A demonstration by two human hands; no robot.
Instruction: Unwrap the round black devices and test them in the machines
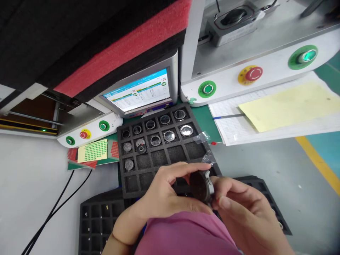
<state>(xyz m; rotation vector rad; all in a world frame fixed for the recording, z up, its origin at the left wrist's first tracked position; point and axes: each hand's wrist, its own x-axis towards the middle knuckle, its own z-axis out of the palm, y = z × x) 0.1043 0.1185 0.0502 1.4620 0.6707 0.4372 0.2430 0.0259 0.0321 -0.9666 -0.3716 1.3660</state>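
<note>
My left hand (172,193) is closed around a round smartwatch body (199,187), gripping its rim between thumb and fingers. The watch has no strap; its dark face is tilted toward the left and its silver side with buttons faces right. Close against the back of the watch, my right hand (239,205) pinches a small red dot (218,200) between thumb and index finger. Below both hands lies a black foam tray (175,153) with round watch bodies in its far rows. One dark round piece (141,148) rests partly over a watch there.
Behind the tray stands a monitor (140,92). Machines with green buttons (207,89) and red stop buttons (254,73) flank it. Sheets of green dots (95,150) and red dots lie left. Papers (287,117) and a pen are at right. More foam trays (98,226) sit lower down.
</note>
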